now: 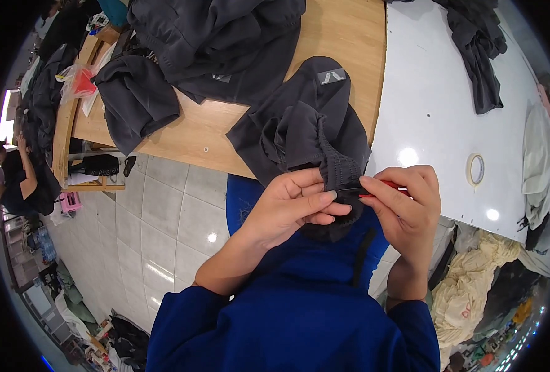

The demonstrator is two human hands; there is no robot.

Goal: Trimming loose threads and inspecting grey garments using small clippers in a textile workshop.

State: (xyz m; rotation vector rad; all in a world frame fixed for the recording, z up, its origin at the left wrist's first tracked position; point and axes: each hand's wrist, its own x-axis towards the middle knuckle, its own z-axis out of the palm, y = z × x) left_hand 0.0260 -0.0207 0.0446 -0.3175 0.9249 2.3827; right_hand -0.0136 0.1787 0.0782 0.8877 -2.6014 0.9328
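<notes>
A dark grey garment [300,133] hangs over the table's near edge toward my lap, its elasticated, gathered band [340,168] uppermost. My left hand [300,201] is closed on that band, thumb in front and fingers partly behind the cloth. Close beside it, my right hand [408,201] pinches a small red-handled tool [394,185]. A thin dark tip points from it toward the band; most of the tool is hidden by my fingers. A grey label with a pale mark [331,77] sits on the garment's far part.
More dark grey garments [219,43] are heaped on the wooden table [343,31]. The white tabletop [424,142] on the right bears a tape roll [474,169] and another dark garment [479,62]. Cream cloth [473,291] is bundled at lower right. Another person [24,173] is at far left.
</notes>
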